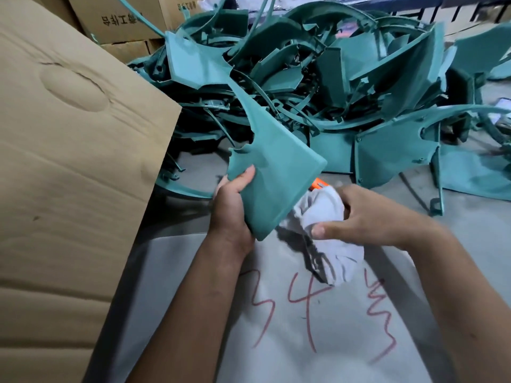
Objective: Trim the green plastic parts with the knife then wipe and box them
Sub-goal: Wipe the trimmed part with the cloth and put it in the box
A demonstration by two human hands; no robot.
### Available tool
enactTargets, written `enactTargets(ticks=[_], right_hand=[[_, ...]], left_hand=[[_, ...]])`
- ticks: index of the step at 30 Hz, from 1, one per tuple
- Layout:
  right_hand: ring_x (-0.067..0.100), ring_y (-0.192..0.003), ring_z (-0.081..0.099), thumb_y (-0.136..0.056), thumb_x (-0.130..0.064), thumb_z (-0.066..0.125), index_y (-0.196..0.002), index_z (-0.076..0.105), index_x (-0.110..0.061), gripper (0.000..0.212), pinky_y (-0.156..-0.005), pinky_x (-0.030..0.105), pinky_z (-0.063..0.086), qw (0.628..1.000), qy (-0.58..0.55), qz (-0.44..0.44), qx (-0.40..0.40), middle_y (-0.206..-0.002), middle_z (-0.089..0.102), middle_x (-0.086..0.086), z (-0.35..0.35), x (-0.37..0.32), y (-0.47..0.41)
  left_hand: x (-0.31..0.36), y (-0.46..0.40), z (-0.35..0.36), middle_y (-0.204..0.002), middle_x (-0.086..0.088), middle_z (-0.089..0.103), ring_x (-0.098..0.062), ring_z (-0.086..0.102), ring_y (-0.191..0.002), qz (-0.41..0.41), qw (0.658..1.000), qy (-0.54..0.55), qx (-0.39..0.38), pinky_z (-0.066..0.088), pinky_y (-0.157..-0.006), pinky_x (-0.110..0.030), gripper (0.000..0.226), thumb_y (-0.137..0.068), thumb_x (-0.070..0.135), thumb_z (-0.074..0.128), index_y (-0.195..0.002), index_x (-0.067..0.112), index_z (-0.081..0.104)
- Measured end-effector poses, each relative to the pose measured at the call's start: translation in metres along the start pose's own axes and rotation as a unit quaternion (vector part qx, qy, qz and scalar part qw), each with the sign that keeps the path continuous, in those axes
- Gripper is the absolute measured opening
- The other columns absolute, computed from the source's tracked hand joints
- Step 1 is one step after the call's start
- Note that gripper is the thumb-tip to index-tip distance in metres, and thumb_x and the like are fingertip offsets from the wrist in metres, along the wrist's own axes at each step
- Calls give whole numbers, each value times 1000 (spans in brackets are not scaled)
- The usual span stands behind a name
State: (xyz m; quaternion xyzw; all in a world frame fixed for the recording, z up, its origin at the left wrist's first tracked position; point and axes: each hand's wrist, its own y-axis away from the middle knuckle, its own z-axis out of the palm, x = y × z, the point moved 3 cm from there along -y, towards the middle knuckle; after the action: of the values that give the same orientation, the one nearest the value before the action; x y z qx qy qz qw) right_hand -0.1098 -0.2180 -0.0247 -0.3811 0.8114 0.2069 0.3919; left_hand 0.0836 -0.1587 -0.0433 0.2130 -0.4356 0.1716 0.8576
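Green part (pixel 272 172) gripped by left hand (pixel 232 208), white rag (pixel 320 217) bunched in right hand (pixel 367 214) at its lower edge

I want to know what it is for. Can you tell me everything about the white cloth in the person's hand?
The crumpled white cloth looks like soft, wrinkled fabric with dark smudges in its folds. The right hand grips it, bunched at the top, and a loose tail hangs down. Its upper part presses against the lower edge of the flat green plastic part that the left hand holds. Something orange peeks out just above it.
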Motion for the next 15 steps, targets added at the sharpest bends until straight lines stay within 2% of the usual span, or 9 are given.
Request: enactTargets(ticks=[1, 3, 5, 6, 9, 11, 13, 15], right_hand=[[9, -59, 59, -56, -97, 66, -94, 72, -37, 71, -58, 30, 48, 1000, 20, -10, 20, -73, 70, -5, -3, 0, -1], [-1, -71, 63, -72, -87, 56, -101, 73, -37, 59, -66, 20, 48, 987, -2, -46, 151, -85, 71, -18, -12, -1, -3], [-1, -91, 64, -91, -69, 44, -107, 74, -25, 56, -77, 22, 48, 947, -57, -89, 305, -101, 72, -13, -20, -1, 0], [1, -94, 64, -97, -63, 42, -107, 74, -20, 54, -80, 22, 49, 930, -80, -106, 342, -102, 73, -7, -20, -2, 1], [2, -81, 66, -103, -46, 55, -100, 74, -20, 33, -71, 17, 49, 935, -100, -112, 322, -89, 74, -6, -6, -12, -3], [19, -72, 67, -101, -26, 69, -93, 76, -18, 13, -66, 33, 52, 941, -89, -103, 311, -82, 75, 3, 3, -16, -9], [38, -70, 65, -98, -16, 72, -89, 76, -11, 12, -67, 48, 53, 940, -91, -98, 314, -79, 72, 21, 6, -17, -12], [44, -70, 64, -99, -15, 71, -87, 75, -7, 15, -67, 55, 52, 936, -108, -94, 321, -80, 70, 28, 5, -16, -12]], left_hand=[[1, -2, -2, -121, -14, 74, -36, 70, -111, 27, 999, -20, 11, 60, -90, -48, 32, -100, 21, 59, -129, 9, 65], [5, -5, -4, -110, -13, 77, -33, 73, -103, 94, 992, -72, 37, 59, -91, -49, 23, -104, 24, 56, -116, 10, 68], [7, -6, -5, -103, -12, 78, -30, 74, -96, 153, 980, -122, 46, 60, -87, -47, 26, -105, 32, 53, -106, 11, 68], [7, -6, -5, -103, -13, 77, -32, 74, -97, 173, 974, -138, 45, 60, -86, -48, 30, -102, 36, 53, -105, 11, 68], [7, -2, -1, -106, -18, 75, -40, 70, -103, 194, 968, -153, 36, 57, -92, -54, 36, -94, 42, 52, -103, 11, 68], [7, -1, -1, -107, -18, 75, -40, 70, -105, 194, 969, -151, 33, 56, -95, -57, 37, -94, 41, 52, -105, 9, 68], [9, 1, -2, -103, -17, 75, -37, 71, -100, 206, 965, -162, 23, 56, -92, -56, 34, -96, 38, 53, -103, 7, 66], [14, 7, -2, -92, -15, 72, -28, 67, -85, 235, 953, -192, 25, 56, -80, -48, 26, -101, 32, 54, -97, 8, 62]])
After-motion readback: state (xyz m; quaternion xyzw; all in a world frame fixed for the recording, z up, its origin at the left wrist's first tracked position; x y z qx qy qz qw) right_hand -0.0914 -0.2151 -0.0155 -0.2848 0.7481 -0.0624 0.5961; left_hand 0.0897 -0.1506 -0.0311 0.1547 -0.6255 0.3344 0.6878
